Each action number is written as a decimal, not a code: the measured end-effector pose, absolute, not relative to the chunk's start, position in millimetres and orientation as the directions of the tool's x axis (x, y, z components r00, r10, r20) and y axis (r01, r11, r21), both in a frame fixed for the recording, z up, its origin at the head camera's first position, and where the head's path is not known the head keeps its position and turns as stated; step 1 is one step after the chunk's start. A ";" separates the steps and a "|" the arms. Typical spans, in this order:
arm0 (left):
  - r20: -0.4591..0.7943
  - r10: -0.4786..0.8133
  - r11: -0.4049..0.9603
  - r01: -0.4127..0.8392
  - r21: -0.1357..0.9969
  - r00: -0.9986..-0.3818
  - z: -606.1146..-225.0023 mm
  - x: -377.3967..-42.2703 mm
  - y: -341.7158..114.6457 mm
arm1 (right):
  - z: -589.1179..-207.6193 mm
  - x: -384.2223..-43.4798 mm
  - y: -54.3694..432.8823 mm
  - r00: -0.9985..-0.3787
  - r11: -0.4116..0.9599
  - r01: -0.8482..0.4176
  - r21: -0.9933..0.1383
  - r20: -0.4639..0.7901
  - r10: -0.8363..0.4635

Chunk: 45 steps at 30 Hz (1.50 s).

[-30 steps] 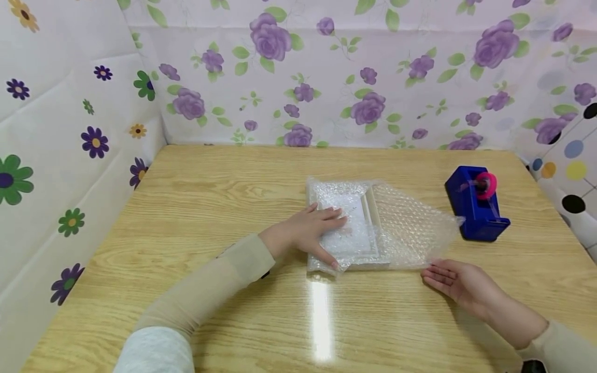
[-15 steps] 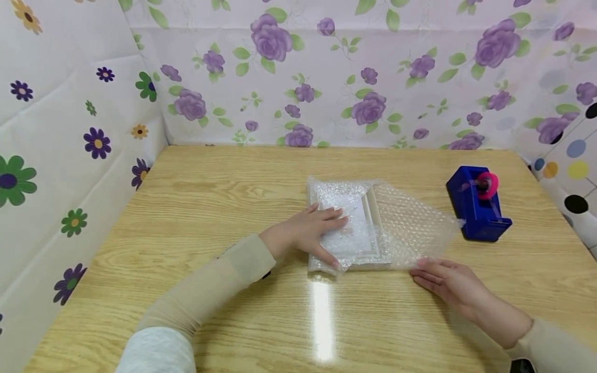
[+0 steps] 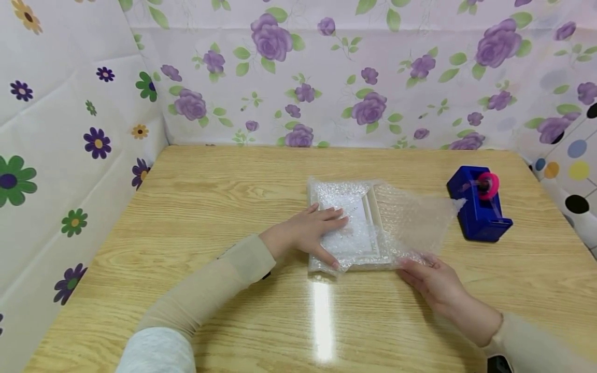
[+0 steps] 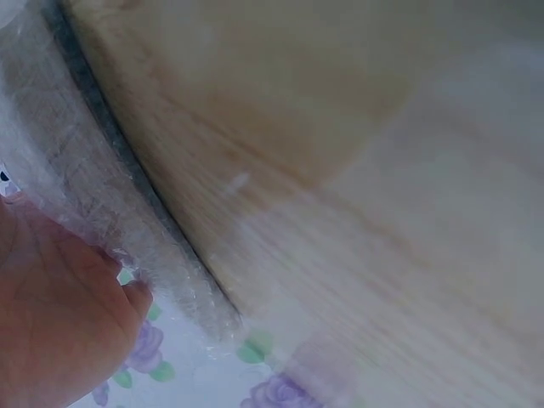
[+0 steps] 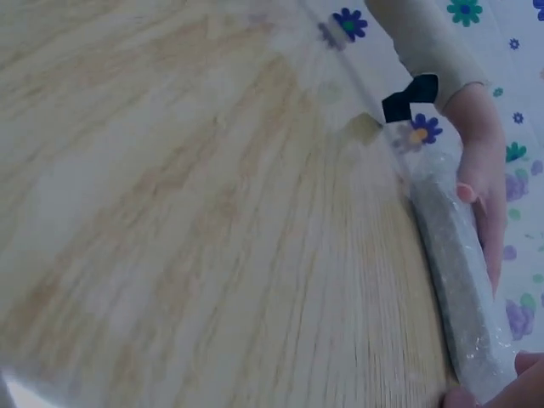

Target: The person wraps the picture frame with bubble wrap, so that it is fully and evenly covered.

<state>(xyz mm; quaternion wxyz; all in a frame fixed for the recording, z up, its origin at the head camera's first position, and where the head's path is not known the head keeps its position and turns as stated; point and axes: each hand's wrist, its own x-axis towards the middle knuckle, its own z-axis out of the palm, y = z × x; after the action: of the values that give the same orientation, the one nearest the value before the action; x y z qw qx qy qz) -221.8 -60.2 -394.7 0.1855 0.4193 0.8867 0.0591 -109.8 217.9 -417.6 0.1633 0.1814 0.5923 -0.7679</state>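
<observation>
A pale picture frame [image 3: 371,207] lies on the table, partly covered by clear bubble wrap [image 3: 415,220], whose loose flap spreads out to the right. My left hand [image 3: 311,231] rests spread on the wrapped left part of the frame. At the flap's near edge, my right hand [image 3: 438,287] pinches the wrap between thumb and fingers, close to the frame's lower right corner. In the right wrist view the wrapped frame's long side [image 5: 459,272] shows, with the fingers of my right hand [image 5: 523,387] at its near end. The left wrist view catches my left hand [image 4: 64,306] beside the wrapped edge.
A blue tape dispenser [image 3: 475,207] with a pink-cored roll stands to the right, and the flap's far tip overlaps it in the head view. Flowered cloth [image 3: 326,77] hangs behind the wood-grain table [image 3: 224,181] and along its sides.
My right hand has slid left along the wrap's near edge toward the frame, and the flap has folded and lifted, its tip rising toward the dispenser. My left hand has stayed in place.
</observation>
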 end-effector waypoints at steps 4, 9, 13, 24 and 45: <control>-0.275 0.768 0.639 0.725 0.257 -0.579 -397.1 -222.8 -60.3 | -414.3 -110.9 211.9 -0.866 -0.245 0.488 -0.838 -0.500 -0.016; -0.272 0.767 0.640 0.727 0.248 -0.582 -396.7 -222.6 -60.7 | -414.2 -113.4 209.5 -0.868 -0.247 0.478 -0.843 -0.497 0.017; -0.273 0.764 0.644 0.722 0.255 -0.585 -394.0 -221.8 -60.7 | -415.9 -114.8 206.6 -0.879 -0.198 0.449 -0.871 -0.471 0.078; -0.275 0.759 0.649 0.720 0.246 -0.590 -394.6 -220.3 -60.4 | -415.1 -113.7 203.9 -0.891 0.144 0.445 -0.884 -0.421 0.173; -0.263 0.797 0.601 0.758 0.254 -0.544 -394.8 -212.6 -63.5 | -426.1 -100.8 226.5 -0.921 -0.121 0.363 -0.924 -0.336 -0.196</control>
<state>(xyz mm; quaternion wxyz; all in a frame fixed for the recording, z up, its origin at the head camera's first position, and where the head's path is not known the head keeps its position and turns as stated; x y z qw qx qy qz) -212.6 -63.5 -394.8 0.1778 0.4431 0.8769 0.0551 -100.8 226.5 -426.1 0.1874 0.0657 0.6359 -0.7458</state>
